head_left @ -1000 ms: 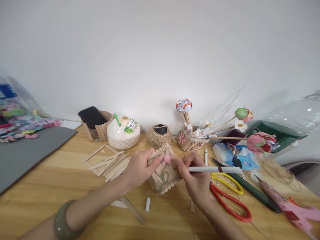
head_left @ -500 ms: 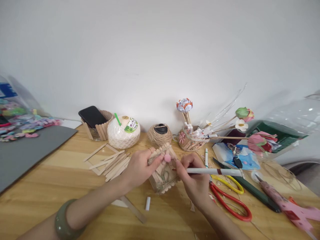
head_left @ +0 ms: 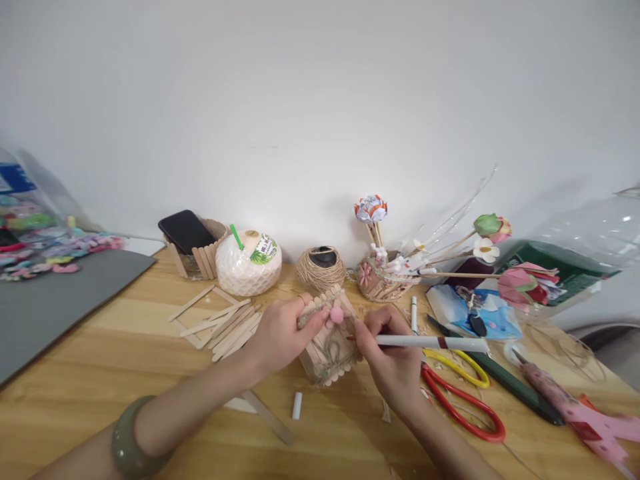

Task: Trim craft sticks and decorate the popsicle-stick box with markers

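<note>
Between my hands is a small craft-stick box (head_left: 320,363), tilted, with a twine bow (head_left: 327,352) and a pink pom-pom (head_left: 337,315) on the face toward me. My left hand (head_left: 280,333) grips the box's upper left edge, thumb beside the pom-pom. In my right hand (head_left: 393,353) is a white marker (head_left: 433,343), held like a pen, its tip pointing left at the box; fingers of that hand also seem to touch the box's right edge. Whether the tip meets the wood cannot be made out. A white marker cap (head_left: 297,405) lies on the table below the box.
Loose craft sticks (head_left: 235,330) lie left. Behind stand a phone (head_left: 186,231) in a stick holder, a white coconut (head_left: 249,270), a twine ball (head_left: 321,270) and a flower basket (head_left: 380,283). Scissors (head_left: 465,400), a green cutter (head_left: 520,387) and a pink glue gun (head_left: 575,413) lie right.
The view has shifted very slightly. Both hands keep their hold, and the box and marker stay in nearly the same position.
</note>
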The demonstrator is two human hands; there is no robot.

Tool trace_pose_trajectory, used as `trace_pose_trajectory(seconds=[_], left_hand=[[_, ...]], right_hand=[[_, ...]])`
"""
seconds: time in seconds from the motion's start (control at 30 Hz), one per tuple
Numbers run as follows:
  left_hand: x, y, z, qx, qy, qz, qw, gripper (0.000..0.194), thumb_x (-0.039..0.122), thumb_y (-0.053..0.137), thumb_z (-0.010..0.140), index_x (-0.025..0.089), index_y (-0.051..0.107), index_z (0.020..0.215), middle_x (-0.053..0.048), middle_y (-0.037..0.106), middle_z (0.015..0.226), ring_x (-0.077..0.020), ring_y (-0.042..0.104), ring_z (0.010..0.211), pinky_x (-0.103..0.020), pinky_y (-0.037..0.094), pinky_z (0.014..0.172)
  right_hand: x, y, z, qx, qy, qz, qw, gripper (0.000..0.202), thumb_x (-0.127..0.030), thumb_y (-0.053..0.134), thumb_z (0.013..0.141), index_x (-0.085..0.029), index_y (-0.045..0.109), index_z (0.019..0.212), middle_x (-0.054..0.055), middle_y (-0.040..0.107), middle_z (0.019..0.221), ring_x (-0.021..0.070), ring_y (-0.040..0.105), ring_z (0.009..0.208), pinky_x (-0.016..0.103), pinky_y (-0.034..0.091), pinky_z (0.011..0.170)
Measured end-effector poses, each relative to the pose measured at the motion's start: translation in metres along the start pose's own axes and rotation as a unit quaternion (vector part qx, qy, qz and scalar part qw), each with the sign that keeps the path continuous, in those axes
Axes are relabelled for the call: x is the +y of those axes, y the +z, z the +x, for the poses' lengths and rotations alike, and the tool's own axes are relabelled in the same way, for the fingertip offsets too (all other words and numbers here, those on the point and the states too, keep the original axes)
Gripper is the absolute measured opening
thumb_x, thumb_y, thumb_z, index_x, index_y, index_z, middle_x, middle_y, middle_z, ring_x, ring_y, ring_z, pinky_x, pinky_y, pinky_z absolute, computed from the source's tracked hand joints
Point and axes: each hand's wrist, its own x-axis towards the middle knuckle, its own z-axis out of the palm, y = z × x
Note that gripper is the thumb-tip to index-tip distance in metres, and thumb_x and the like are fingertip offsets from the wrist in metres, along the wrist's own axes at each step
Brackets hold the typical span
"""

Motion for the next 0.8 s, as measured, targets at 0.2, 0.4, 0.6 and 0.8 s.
trace_pose_trajectory(seconds=[0.2,0.4,0.6,0.8], left_hand=[[0.0005,-0.0003,-0.0002,0.002,0.002,-0.003,1.0,0.034,0.041,0.041,0.086,0.021,0.031,0.059,0.007,0.032,0.05,-0.01,0.035,0.048,-0.024,0.024,0.05],[-0.0002,0.0,-0.0002,0.005,0.006,0.001,1.0,0.034,0.041,0.041,0.085,0.021,0.033,0.059,0.007,0.033,0.051,-0.0101,0.035,0.048,-0.024,0.024,0.049],[0.0,-0.0002,-0.0003,0.008,0.006,-0.003,1.0,0.034,0.041,0.041,0.085,0.021,0.034,0.06,0.007,0.033,0.05,-0.0099,0.034,0.047,-0.024,0.023,0.049],[-0.001,0.0001,0.0001,0.003,0.001,-0.001,1.0,0.034,0.042,0.041,0.086,0.02,0.033,0.06,0.007,0.033,0.051,-0.0099,0.034,0.048,-0.024,0.023,0.05]], right_hand=[[-0.0016,-0.0001,0.0005,-0.015,-0.001,-0.005,1.0,0.028,-0.021,0.057,0.082,-0.022,0.038,0.061,-0.008,0.037,0.05,0.0084,0.032,0.042,0.021,0.027,0.04],[-0.0034,-0.0006,0.0001,-0.018,-0.002,-0.009,1.0,0.029,-0.023,0.056,0.082,-0.022,0.037,0.061,-0.008,0.038,0.05,0.0085,0.033,0.043,0.021,0.027,0.04],[-0.0032,-0.0014,0.0002,-0.028,-0.008,-0.015,0.999,0.029,-0.02,0.056,0.082,-0.022,0.037,0.061,-0.008,0.038,0.05,0.0081,0.032,0.042,0.021,0.027,0.04],[-0.0019,-0.0028,-0.0007,-0.04,-0.01,-0.008,0.999,0.028,-0.019,0.055,0.082,-0.022,0.037,0.062,-0.008,0.037,0.052,0.0082,0.032,0.043,0.021,0.027,0.041]])
